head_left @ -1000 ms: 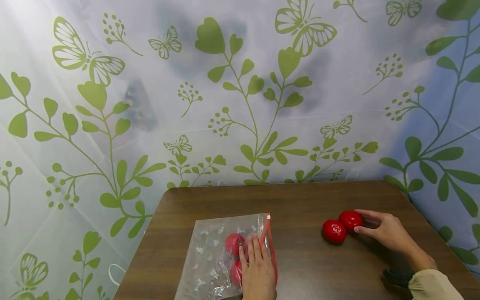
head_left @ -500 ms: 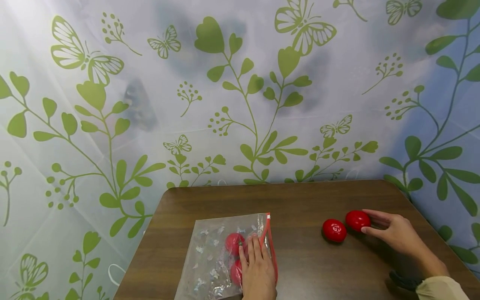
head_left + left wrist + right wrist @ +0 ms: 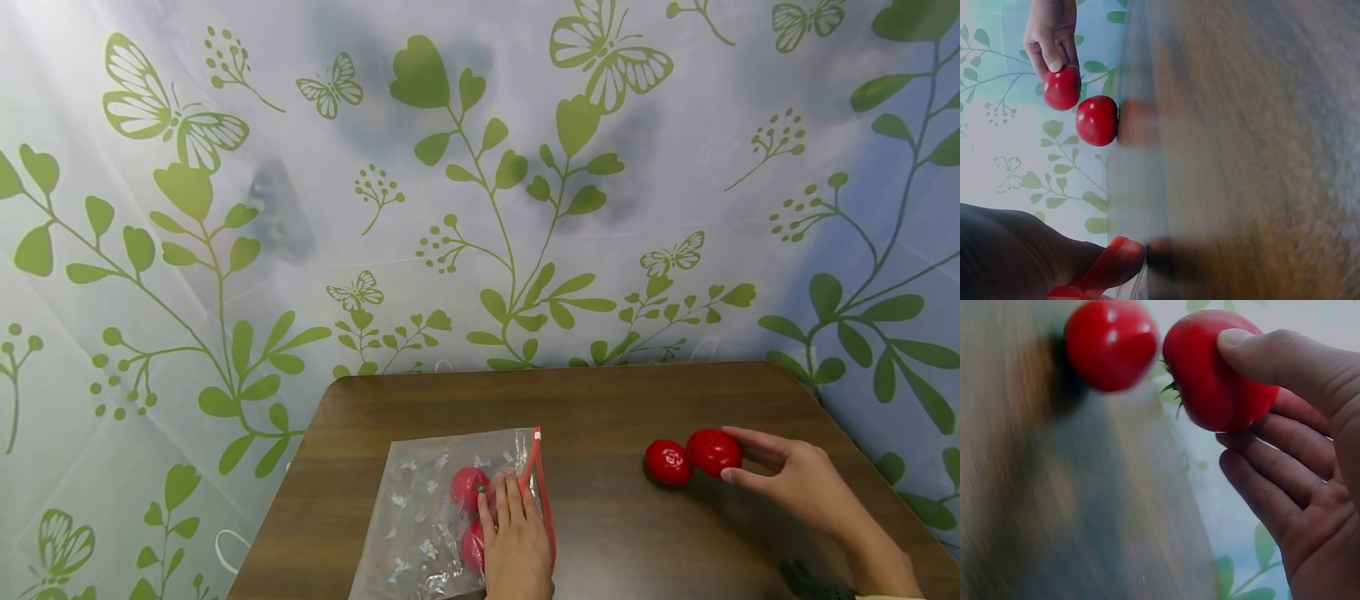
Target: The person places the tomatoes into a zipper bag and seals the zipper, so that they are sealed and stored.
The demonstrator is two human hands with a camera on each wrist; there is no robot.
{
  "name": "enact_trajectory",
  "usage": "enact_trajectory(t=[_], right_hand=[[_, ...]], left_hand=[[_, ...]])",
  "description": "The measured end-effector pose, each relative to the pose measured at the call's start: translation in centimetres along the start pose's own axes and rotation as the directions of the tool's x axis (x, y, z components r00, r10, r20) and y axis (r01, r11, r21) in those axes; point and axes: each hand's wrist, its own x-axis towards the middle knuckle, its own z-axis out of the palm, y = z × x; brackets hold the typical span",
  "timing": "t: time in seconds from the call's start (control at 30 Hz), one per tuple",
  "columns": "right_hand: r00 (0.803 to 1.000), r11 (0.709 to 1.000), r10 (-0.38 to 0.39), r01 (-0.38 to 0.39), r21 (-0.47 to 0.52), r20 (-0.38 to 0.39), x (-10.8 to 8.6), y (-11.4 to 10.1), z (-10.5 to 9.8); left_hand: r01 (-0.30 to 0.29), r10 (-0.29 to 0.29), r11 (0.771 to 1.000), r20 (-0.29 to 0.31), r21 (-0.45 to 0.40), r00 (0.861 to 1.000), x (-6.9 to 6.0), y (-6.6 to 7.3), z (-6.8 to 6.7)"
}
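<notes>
My right hand [image 3: 798, 479] pinches a red tomato [image 3: 1219, 375] between thumb and fingers, raised off the table in both wrist views. A green calyx shows on its side. Just left of it a second tomato [image 3: 667, 462] rests on the table. My left hand [image 3: 516, 533] lies with extended fingers on a clear zip bag [image 3: 412, 517] with a red-orange zip edge [image 3: 546, 500]. Inside the bag are two red tomatoes [image 3: 469, 488], partly covered by that hand. In the left wrist view the bag's zip edge [image 3: 1107, 265] sits beside the thumb.
A brown wooden table [image 3: 600, 400] carries everything. Behind it hangs a pale curtain [image 3: 480, 167] printed with green leaves and butterflies. A dark band [image 3: 806, 579] is near my right wrist.
My right hand has shifted to the right and lifted its tomato from the table, away from the second tomato. The left hand and the bag have stayed in place.
</notes>
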Motion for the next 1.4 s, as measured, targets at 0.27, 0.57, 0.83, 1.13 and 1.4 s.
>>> enact_trajectory(t=[0.27, 0.57, 0.83, 1.13, 1.4], right_hand=[[0.999, 0.997, -0.029, 0.026, 0.067, 0.034, -1.3, -3.1, 1.7], [0.997, 0.988, -0.027, 0.014, 0.156, 0.077, -1.7, -6.6, 4.6], [0.993, 0.976, -0.055, 0.032, 0.214, 0.101, -1.8, -8.6, 7.7], [0.972, 0.94, -0.176, 0.119, 0.319, 0.157, -1.0, -10.3, 10.1], [0.951, 0.927, -0.24, 0.165, 0.337, 0.196, -0.4, -11.5, 12.0]], left_hand=[[0.005, -0.005, 1.0, 0.006, 0.001, 1.0, -0.1, 0.0, 0.1], [0.012, -0.012, 1.0, 0.04, -0.015, 0.999, 0.1, 0.1, 0.0], [0.007, -0.007, 1.0, 0.01, -0.003, 1.0, -0.1, 0.0, 0.1], [0.019, -0.017, 1.0, 0.109, -0.014, 0.994, 0.3, 0.1, -0.3], [0.01, -0.008, 1.0, 0.111, -0.017, 0.994, 0.4, 0.0, -0.3]])
